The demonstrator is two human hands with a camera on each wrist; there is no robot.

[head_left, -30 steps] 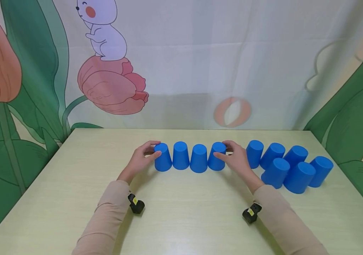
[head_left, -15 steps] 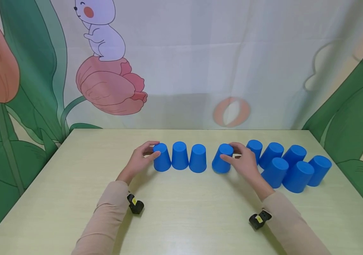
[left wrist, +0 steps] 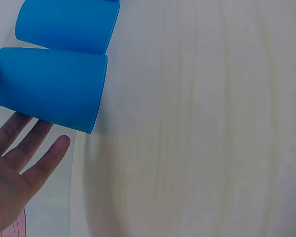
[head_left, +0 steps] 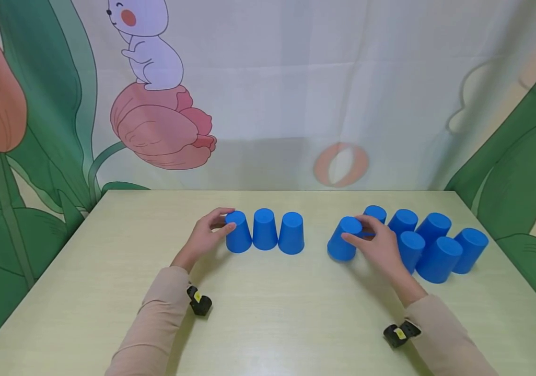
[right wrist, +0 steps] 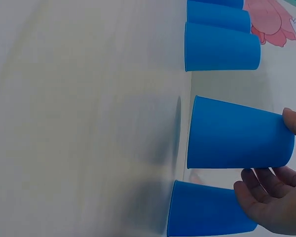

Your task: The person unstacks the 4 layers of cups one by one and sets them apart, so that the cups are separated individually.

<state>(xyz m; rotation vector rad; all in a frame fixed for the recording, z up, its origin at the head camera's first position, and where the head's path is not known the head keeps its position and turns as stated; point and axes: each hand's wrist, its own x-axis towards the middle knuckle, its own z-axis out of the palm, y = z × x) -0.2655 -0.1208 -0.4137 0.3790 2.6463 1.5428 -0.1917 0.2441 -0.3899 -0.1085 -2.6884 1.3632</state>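
Upside-down blue plastic cups stand on the table. At the left end of a row of three, my left hand [head_left: 205,235] holds the outermost cup [head_left: 239,236] near its upturned base, thumb in front and fingers behind. Beside it are the middle cup [head_left: 265,230] and the third cup [head_left: 291,235]. My right hand [head_left: 383,249] grips another cup [head_left: 343,243] by its top, apart from the row on the right. In the right wrist view, a shadow lies beside the open rim of the held cup [right wrist: 239,136], which tilts slightly.
Behind and right of my right hand stands a cluster of several more blue cups [head_left: 439,261], all upside down. The pale wooden table [head_left: 268,313] ends at the back against a printed curtain [head_left: 268,104]. Black wrist cameras [head_left: 200,302] sit on both sleeves.
My right hand has drawn its cup away from the row's right end, moving right and nearer to me, towards the cluster. The left hand keeps its hold on the leftmost cup.
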